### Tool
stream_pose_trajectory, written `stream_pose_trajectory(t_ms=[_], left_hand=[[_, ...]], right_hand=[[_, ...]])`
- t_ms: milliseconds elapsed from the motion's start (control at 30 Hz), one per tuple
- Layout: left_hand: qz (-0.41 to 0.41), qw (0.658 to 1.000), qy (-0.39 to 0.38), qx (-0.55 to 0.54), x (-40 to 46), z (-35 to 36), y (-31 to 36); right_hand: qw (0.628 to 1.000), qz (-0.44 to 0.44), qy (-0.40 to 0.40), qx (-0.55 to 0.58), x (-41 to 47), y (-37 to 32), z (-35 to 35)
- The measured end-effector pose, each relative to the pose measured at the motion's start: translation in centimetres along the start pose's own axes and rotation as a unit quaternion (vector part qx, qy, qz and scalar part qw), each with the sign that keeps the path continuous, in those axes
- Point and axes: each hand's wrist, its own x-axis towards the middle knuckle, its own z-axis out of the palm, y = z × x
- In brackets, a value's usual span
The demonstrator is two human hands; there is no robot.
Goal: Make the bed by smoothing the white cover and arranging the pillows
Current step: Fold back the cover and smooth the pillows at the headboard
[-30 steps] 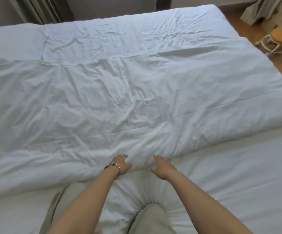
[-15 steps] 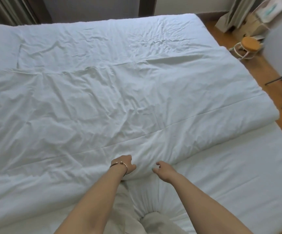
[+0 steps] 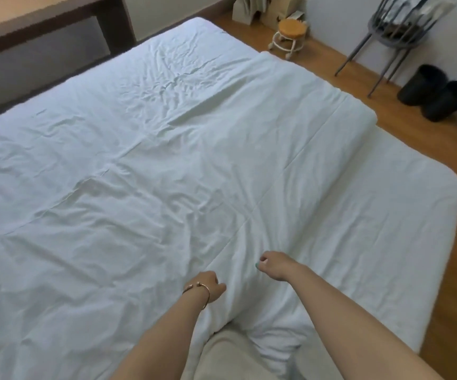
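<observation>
The room is being lit by soft, even daylight, with no glare being thrown. The white cover (image 3: 194, 160) is being rendered with a cool bluish cast on the left, brighter on the right. Shallow shadows are being cast in its creases. Straight lines are being bent at the edges by wide-angle distortion, and fine detail is being softened by slight blur.

Matt, creased white cloth cover (image 3: 167, 160); smooth wood floor (image 3: 441, 149); shiny metal bracelet (image 3: 204, 290).
</observation>
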Motion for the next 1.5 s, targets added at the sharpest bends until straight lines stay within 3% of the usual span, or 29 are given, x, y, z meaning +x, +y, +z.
stream_pose_trajectory(t_ms=[100,267,533,667,767,867,1000,1167,1500], left_hand=[[0.005,0.999,-0.027,0.015,1.2,-1.8,0.9],[0.021,0.999,-0.002,-0.026,2.4,-5.6,4.6],[0.018,0.989,0.088,-0.115,6.5,-15.1,17.4],[0.027,0.975,0.16,-0.148,15.0,-19.6,27.1],[-0.019,0.97,0.202,-0.132,23.8,-23.4,34.0],[-0.096,0.969,0.197,-0.113,31.1,-26.0,37.7],[-0.15,0.974,0.158,-0.057,37.2,-25.7,38.3],[-0.15,0.976,0.147,-0.062,40.8,-24.6,37.0],[-0.147,0.981,0.108,-0.071,43.9,-24.5,36.1]], right_hand=[[1.0,0.004,0.008,0.011,-0.4,0.6,-1.1],[0.999,0.017,0.009,-0.025,0.2,2.8,-4.7],[0.995,0.0,0.089,0.034,7.5,6.6,-21.0],[0.981,-0.056,0.158,-0.093,16.2,7.2,-31.1],[0.955,-0.081,0.206,-0.199,24.8,7.2,-39.0],[0.94,-0.09,0.198,-0.264,32.1,8.7,-44.7],[0.947,-0.082,0.134,-0.282,39.0,10.9,-45.2],[0.959,-0.082,0.059,-0.266,43.7,11.0,-44.4],[0.958,-0.042,0.064,-0.275,45.2,10.2,-43.2]])
